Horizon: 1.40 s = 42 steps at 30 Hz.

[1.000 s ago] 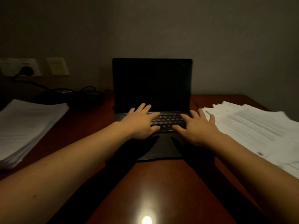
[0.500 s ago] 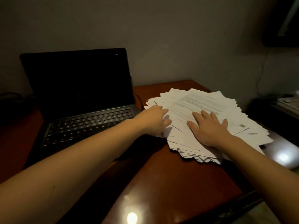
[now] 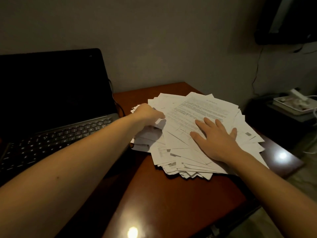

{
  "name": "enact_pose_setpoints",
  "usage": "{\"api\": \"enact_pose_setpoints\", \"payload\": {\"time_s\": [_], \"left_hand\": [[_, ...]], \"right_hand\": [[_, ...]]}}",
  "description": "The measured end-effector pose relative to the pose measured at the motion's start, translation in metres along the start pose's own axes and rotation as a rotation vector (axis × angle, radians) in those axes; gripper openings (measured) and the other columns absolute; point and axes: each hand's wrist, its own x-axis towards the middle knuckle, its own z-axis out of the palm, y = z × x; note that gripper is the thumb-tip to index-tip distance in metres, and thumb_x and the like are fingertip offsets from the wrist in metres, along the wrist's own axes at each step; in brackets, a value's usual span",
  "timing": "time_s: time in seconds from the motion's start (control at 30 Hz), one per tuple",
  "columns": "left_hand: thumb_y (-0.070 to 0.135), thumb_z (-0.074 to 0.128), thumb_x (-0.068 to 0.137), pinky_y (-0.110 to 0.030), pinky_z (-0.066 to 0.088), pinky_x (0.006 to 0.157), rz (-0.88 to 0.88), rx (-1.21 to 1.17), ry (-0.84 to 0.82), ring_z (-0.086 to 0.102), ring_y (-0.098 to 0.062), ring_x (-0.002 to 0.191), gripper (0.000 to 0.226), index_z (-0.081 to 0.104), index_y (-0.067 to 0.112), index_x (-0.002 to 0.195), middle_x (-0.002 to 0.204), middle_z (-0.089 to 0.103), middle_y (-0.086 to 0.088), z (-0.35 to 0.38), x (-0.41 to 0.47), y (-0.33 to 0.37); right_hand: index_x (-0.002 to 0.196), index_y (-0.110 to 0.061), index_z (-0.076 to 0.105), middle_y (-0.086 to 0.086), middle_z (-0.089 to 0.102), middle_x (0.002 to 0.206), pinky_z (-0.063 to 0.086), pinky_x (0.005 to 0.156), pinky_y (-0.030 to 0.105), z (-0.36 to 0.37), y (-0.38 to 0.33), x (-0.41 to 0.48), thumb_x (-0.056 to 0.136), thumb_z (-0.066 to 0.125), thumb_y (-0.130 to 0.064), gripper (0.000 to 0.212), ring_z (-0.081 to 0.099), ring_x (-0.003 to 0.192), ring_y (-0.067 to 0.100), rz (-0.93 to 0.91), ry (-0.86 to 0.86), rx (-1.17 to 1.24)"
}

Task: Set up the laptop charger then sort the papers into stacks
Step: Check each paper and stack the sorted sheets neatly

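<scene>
R hand [image 3: 217, 140] lies flat on top of the paper pile [image 3: 205, 107], fingers straight & spread, gripping nothing. L hand [image 3: 147, 115] is at the pile's left edge, thumb on the top sheets; fingers hidden, so can't tell if it grips. Open laptop [image 3: 51, 100], screen dark, sits just left of L hand. Pile rests on table [image 3: 171, 194].

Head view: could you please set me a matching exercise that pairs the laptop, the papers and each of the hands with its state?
Things:
1. laptop
2. papers
3. left hand
4. right hand

States:
A. lies flat on top of the papers
B. open, screen dark
C. grips the papers at their left edge
D. fanned loosely on the desk

Pairs: 1-B, 2-D, 3-C, 4-A
</scene>
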Motion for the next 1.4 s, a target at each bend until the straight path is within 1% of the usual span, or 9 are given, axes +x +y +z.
{"api": "enact_pose_setpoints", "payload": {"time_s": [0.07,0.17,0.23,0.5,0.6,0.73,1.0,1.23,1.4], "left_hand": [[0.034,0.076,0.087,-0.034,0.056,0.061,-0.071,-0.112,-0.045,0.065,-0.023,0.08,0.031,0.056,0.015,0.101,0.096,0.061,-0.006,0.001,-0.002,0.006],[0.027,0.079,0.084,-0.043,0.061,0.081,-0.112,-0.266,-0.09,0.069,-0.027,0.09,0.032,0.058,0.012,0.103,0.102,0.065,-0.008,0.002,-0.002,0.009],[0.02,0.078,0.086,-0.043,0.063,0.076,-0.128,-0.374,-0.137,0.075,-0.026,0.082,0.029,0.061,0.008,0.106,0.096,0.073,-0.01,0.003,-0.003,0.008],[0.005,0.067,0.092,-0.045,0.063,0.071,-0.07,-0.439,-0.215,0.074,-0.028,0.087,0.016,0.064,0.012,0.107,0.102,0.075,-0.007,0.006,-0.009,-0.001],[-0.001,0.067,0.091,-0.039,0.062,0.076,0.025,-0.525,-0.163,0.074,-0.023,0.09,0.019,0.066,0.014,0.104,0.109,0.073,-0.005,0.001,-0.011,-0.013],[-0.007,0.062,0.092,-0.03,0.061,0.063,0.063,-0.7,-0.177,0.076,-0.024,0.085,0.027,0.064,0.009,0.113,0.109,0.074,-0.009,-0.018,-0.024,-0.033],[-0.007,0.055,0.094,-0.033,0.063,0.068,0.099,-0.855,-0.127,0.076,-0.024,0.083,0.022,0.064,0.006,0.109,0.097,0.077,-0.009,-0.078,-0.075,-0.096],[-0.004,0.055,0.095,-0.032,0.062,0.065,0.087,-0.891,-0.049,0.075,-0.027,0.087,0.026,0.063,0.002,0.118,0.107,0.075,-0.014,-0.142,-0.115,-0.164],[-0.001,0.055,0.093,-0.036,0.062,0.077,0.054,-0.939,0.009,0.072,-0.031,0.101,0.033,0.06,0.003,0.126,0.118,0.071,-0.016,-0.188,-0.141,-0.218]], "right_hand": [[0.158,-0.044,0.011,-0.01,0.003,0.169,-0.006,0.116,0.07,-0.001,0.001,0.001,0.096,0.02,-0.072,0.068,-0.001,0.156,0.025,-0.024,-0.006,0.006],[0.158,-0.044,0.014,-0.01,0.004,0.169,-0.006,0.117,0.069,-0.003,0.005,-0.001,0.097,0.023,-0.07,0.067,0.0,0.156,0.024,-0.058,-0.012,0.033],[0.157,-0.043,0.016,-0.011,0.006,0.169,-0.006,0.118,0.068,-0.004,0.007,-0.002,0.097,0.026,-0.07,0.067,0.001,0.156,0.023,-0.076,-0.01,0.049],[0.156,-0.037,0.026,-0.007,0.014,0.168,0.001,0.121,0.064,-0.009,0.009,-0.005,0.099,0.036,-0.065,0.064,0.01,0.155,0.021,-0.094,0.028,0.139],[0.156,-0.034,0.028,-0.006,0.02,0.167,0.013,0.123,0.06,-0.011,0.005,-0.007,0.099,0.041,-0.062,0.065,0.017,0.153,0.02,-0.112,0.057,0.217],[0.153,-0.026,0.036,-0.003,0.035,0.159,0.031,0.119,0.047,-0.022,-0.007,-0.013,0.098,0.055,-0.05,0.063,0.034,0.145,0.021,-0.127,0.159,0.38],[0.151,-0.033,0.029,-0.004,0.044,0.155,0.055,0.096,0.052,-0.038,-0.047,-0.025,0.089,0.065,-0.058,0.076,0.057,0.128,0.024,-0.049,0.141,0.507],[0.149,-0.037,0.03,-0.004,0.043,0.155,0.048,0.103,0.059,-0.041,-0.111,-0.039,0.076,0.067,-0.071,0.089,0.049,0.135,0.028,-0.106,0.065,0.546],[0.153,-0.031,0.032,-0.002,0.033,0.161,0.036,0.113,0.055,-0.033,-0.176,-0.05,0.083,0.07,-0.061,0.085,0.035,0.145,0.026,-0.208,0.064,0.465]]}}
